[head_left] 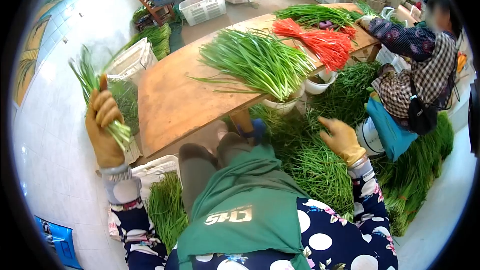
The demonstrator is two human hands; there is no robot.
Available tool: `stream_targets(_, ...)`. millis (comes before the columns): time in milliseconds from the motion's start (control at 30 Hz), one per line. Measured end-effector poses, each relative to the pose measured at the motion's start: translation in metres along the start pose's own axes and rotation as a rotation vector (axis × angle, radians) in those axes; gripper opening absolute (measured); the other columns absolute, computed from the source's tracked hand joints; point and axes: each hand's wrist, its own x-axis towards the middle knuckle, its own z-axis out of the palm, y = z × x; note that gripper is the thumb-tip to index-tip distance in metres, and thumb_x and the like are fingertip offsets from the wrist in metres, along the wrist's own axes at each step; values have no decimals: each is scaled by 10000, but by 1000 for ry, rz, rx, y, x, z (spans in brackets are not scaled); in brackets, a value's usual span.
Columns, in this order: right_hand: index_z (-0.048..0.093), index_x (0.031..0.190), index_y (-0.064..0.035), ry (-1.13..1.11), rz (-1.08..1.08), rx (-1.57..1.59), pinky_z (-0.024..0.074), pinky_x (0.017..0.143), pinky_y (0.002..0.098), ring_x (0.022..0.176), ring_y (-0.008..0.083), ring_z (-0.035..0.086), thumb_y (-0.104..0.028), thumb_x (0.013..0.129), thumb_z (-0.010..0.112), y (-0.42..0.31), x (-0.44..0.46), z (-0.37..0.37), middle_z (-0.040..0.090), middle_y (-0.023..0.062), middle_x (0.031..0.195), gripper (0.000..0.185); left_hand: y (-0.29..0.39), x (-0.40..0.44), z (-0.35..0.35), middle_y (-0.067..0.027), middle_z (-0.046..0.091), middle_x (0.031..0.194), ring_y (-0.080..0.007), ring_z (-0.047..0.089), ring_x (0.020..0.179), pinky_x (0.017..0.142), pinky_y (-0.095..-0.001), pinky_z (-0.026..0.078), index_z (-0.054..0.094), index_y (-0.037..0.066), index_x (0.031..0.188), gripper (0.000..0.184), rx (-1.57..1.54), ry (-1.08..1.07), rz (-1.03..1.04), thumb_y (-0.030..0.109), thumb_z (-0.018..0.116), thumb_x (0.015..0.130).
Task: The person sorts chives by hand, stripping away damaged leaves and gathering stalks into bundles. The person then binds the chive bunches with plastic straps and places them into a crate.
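The left hand (pixel 105 115) is closed around a bunch of greens (pixel 119 131), raised beside the table (pixel 172 100). The right hand (pixel 343 141), half open, is above a heap of greens (pixel 320 175).

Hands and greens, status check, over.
Left hand gripping green stalks, raised. Right hand apparently empty. Large bunch on table; red strips beside it. No obvious obstruction.
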Motion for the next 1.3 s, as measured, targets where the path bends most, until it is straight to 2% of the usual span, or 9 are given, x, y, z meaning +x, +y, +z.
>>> stream_targets(133,648,1053,-105,175,-207,237,505,693,374,802,304,625,-252,860,645,-93,68,-19,636,119,874,242,-39,27,-45,18,367,678,-48,330,517,468,-213,330,426,-89,1279,342,-227,55,-53,130,381,1019)
stream_targets(367,633,820,-58,47,-125,-390,507,585,397,683,307,646,-272,748,712,-105,154,32,615,124,726,240,-165,-6,-155,28,382,697,-59,336,541,441,-193,288,523,-52,1178,294,-353,468,-419,149,533,965)
stream_targets(633,539,916,-71,77,-159,-699,488,585,393,684,279,621,-352,699,761,-87,160,38,579,100,775,418,-161,-18,-144,24,369,700,-68,338,561,472,-197,290,527,-28,1177,296,-374,509,-438,172,545,960)
stream_targets(767,583,844,-63,-57,-211,-512,503,604,396,662,292,648,-256,790,659,-97,175,7,625,135,738,215,-160,-18,-140,10,421,710,-79,380,573,490,-206,329,520,-31,1176,300,-350,484,-432,182,538,965)
stream_targets(933,654,841,-2,-294,56,814,481,609,353,578,230,576,-280,876,608,-125,185,-20,627,185,703,284,-150,-21,-125,-3,461,727,-89,422,598,531,-217,380,520,-31,1158,284,-300,487,-399,185,526,974)
stream_targets(1000,642,852,-21,-480,152,667,427,506,229,546,71,526,-221,943,560,-134,172,-10,611,3,685,234,-151,-27,-123,-3,479,750,-90,433,618,554,-221,397,528,-24,1138,261,-240,530,-386,176,535,970)
stream_targets(1067,642,844,-28,-280,-187,342,389,451,197,499,61,495,-277,967,509,-120,151,29,579,15,614,308,-156,-35,-123,-24,536,809,-110,495,664,623,-247,470,539,-23,1121,244,-197,555,-415,165,542,966)
stream_targets(1133,630,833,-28,-523,223,902,357,424,203,452,67,447,-306,979,477,-151,129,19,547,15,574,349,-164,-42,-128,-52,580,862,-150,558,719,681,-277,513,539,-33,1127,250,-137,623,-438,156,546,963)
stream_targets(1300,605,845,-42,-624,242,1150,339,427,210,445,65,418,-294,994,469,-182,84,40,503,7,552,323,-175,-41,-121,-210,547,1268,-295,580,1140,983,-418,498,434,-62,1308,398,-177,477,-458,105,530,960)
